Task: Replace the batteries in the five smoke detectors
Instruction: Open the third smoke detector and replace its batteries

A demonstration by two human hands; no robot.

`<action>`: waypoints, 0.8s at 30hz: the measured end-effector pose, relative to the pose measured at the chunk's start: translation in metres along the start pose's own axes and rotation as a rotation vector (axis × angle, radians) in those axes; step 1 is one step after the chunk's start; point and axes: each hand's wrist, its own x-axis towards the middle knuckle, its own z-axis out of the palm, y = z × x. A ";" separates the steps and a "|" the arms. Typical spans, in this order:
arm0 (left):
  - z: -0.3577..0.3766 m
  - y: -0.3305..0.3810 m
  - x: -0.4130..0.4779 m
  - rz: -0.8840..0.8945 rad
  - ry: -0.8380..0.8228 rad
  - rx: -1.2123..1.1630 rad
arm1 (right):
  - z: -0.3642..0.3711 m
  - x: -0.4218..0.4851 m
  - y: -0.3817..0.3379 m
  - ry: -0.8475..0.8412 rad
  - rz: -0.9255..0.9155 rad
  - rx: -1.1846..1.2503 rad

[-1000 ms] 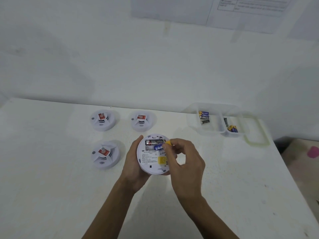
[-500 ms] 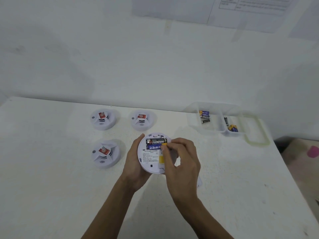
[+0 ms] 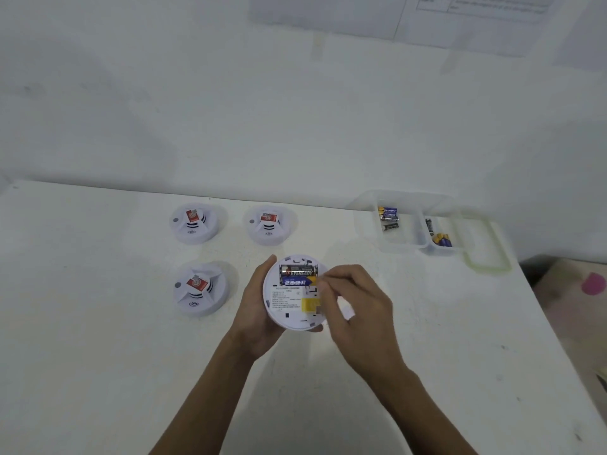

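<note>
My left hand (image 3: 254, 310) grips a white smoke detector (image 3: 289, 310) from its left side, back face up, above the table. Its open compartment holds a black battery (image 3: 297, 270) and, just below it, a blue battery (image 3: 295, 282). My right hand (image 3: 358, 307) has curled fingers, and their tips pinch the yellow right end of the blue battery. Three more detectors (image 3: 193, 223) (image 3: 269, 224) (image 3: 198, 289) sit face up on the table to the left, each with a red sticker.
A clear two-part container (image 3: 364, 221) at the back right holds loose batteries (image 3: 389, 218) (image 3: 441, 239); its lid (image 3: 489, 257) lies beside it. The table's right edge drops to a floor with a pink object (image 3: 593, 284). The wall stands close behind.
The blue battery, tilted with one end raised a second ago, now lies flat in the compartment under the black one. My right hand has moved down over the detector's right side.
</note>
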 end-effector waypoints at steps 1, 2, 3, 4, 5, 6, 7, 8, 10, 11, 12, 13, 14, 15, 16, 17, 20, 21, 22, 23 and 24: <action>0.002 0.000 0.000 -0.011 -0.021 -0.018 | -0.004 0.000 0.004 0.017 0.026 0.019; 0.001 0.001 0.000 -0.025 -0.030 -0.035 | -0.007 0.000 0.008 0.036 0.050 0.027; -0.001 0.000 0.002 -0.034 -0.041 -0.052 | -0.010 -0.001 0.014 0.052 0.081 0.031; -0.003 0.000 0.003 -0.054 -0.056 -0.061 | -0.012 -0.003 0.019 0.063 0.119 0.022; -0.004 0.000 0.004 -0.090 -0.098 -0.096 | -0.015 -0.004 0.024 0.062 0.167 0.006; -0.005 0.000 0.004 -0.127 -0.128 -0.128 | -0.016 -0.006 0.031 0.042 0.231 -0.022; -0.008 -0.001 0.005 -0.156 -0.155 -0.160 | -0.018 -0.007 0.035 -0.002 0.309 -0.062; -0.010 -0.001 0.007 -0.181 -0.190 -0.192 | -0.018 -0.010 0.041 -0.079 0.406 -0.123; -0.009 0.000 0.007 -0.205 -0.229 -0.217 | -0.017 -0.015 0.053 -0.280 0.597 -0.267; -0.009 0.000 0.007 -0.212 -0.232 -0.213 | -0.015 -0.019 0.059 -0.360 0.657 -0.329; -0.010 -0.001 0.007 -0.216 -0.228 -0.203 | -0.012 -0.024 0.065 -0.410 0.689 -0.378; -0.009 -0.001 0.007 -0.218 -0.232 -0.201 | -0.009 -0.029 0.069 -0.441 0.701 -0.422; -0.008 -0.001 0.007 -0.221 -0.225 -0.197 | -0.006 -0.033 0.073 -0.468 0.702 -0.468; -0.009 -0.002 0.008 -0.231 -0.214 -0.192 | -0.002 -0.038 0.076 -0.485 0.693 -0.514; -0.011 -0.003 0.008 -0.242 -0.199 -0.183 | 0.002 -0.041 0.078 -0.499 0.690 -0.548; -0.012 -0.005 0.009 -0.251 -0.183 -0.176 | 0.005 -0.043 0.079 -0.499 0.688 -0.562; -0.014 -0.007 0.010 -0.273 -0.166 -0.184 | 0.009 -0.044 0.085 -0.443 0.730 -0.492; -0.012 -0.006 0.009 -0.272 -0.169 -0.184 | 0.009 -0.042 0.087 -0.432 0.750 -0.462; -0.011 -0.006 0.009 -0.266 -0.171 -0.178 | 0.008 -0.040 0.088 -0.428 0.760 -0.446; -0.011 -0.006 0.009 -0.262 -0.183 -0.170 | 0.008 -0.039 0.088 -0.433 0.744 -0.449; -0.011 -0.006 0.009 -0.258 -0.207 -0.171 | 0.010 -0.039 0.087 -0.438 0.693 -0.464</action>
